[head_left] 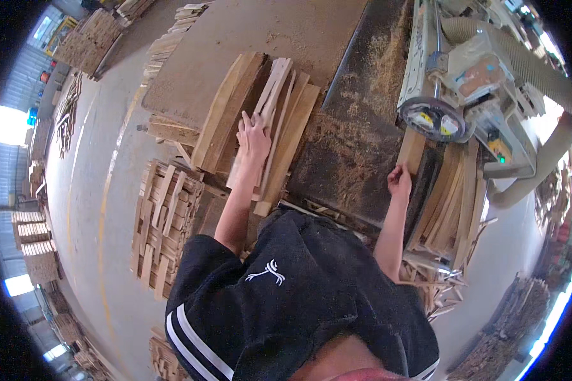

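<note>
My left hand (253, 136) lies on a pale narrow wooden strip (274, 86), its fingers stretched out and spread. The strip is in a stack of boards on the left side of the table, between a thick board (225, 108) and several long planks (295, 136). At the right, my right hand (398, 180) pinches the near end of a flat wooden board (412, 151). The far part of that board is hidden beneath the machine's head and round black handwheel (432, 119).
Sawdust (356, 120) covers the dark machine table (321, 171). Several long boards (448, 197) stand to the right of my right hand. A ribbed hose (515, 51) curves over the machine. Slatted wood stacks (162, 216) stand on the floor at left.
</note>
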### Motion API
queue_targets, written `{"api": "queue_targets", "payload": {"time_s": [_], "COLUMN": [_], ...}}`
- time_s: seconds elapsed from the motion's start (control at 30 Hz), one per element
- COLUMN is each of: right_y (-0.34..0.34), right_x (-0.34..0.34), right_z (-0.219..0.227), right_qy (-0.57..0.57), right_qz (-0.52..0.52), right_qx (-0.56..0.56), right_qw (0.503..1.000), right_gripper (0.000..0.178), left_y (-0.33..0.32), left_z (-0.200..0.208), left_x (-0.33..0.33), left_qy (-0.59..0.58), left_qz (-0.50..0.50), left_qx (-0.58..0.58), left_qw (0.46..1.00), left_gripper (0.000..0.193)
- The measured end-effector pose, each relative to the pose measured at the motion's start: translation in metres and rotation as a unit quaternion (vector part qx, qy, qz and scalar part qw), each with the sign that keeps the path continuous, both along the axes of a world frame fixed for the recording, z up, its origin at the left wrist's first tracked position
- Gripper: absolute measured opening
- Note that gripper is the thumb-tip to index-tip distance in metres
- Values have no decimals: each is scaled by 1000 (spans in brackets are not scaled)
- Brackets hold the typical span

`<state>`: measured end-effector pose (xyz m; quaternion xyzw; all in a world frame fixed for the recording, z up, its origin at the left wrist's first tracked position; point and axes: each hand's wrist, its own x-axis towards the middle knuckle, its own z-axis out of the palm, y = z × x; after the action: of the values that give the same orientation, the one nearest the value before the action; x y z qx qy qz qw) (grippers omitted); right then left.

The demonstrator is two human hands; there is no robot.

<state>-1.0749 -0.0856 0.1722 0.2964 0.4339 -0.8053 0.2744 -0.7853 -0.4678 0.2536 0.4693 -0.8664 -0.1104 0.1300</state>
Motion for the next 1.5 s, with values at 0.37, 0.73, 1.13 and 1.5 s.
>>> {"api": "queue_targets", "payload": {"time_s": [0.37, 0.73, 1.13, 1.5], "right_y": [-26, 114, 122, 64], "right_x": [179, 293, 302, 191], "right_z": [100, 70, 25, -5], "right_qy": [373, 307, 7, 36], "right_qz": [418, 335, -92, -93], "right_qx": [196, 244, 26, 171], "right_qw": [805, 857, 995, 980], "right_gripper": [77, 46, 42, 46], "left_y": [103, 260, 323, 206], "left_z": [34, 13, -21, -11], "left_x": [-48, -95, -123, -175], "left_qy": [416, 321, 179, 241], "left_qz": [13, -89, -270, -229], "left_qx": [413, 733, 798, 649], "left_qw": [810, 593, 508, 685], "left_gripper": [31, 56, 103, 60]}}
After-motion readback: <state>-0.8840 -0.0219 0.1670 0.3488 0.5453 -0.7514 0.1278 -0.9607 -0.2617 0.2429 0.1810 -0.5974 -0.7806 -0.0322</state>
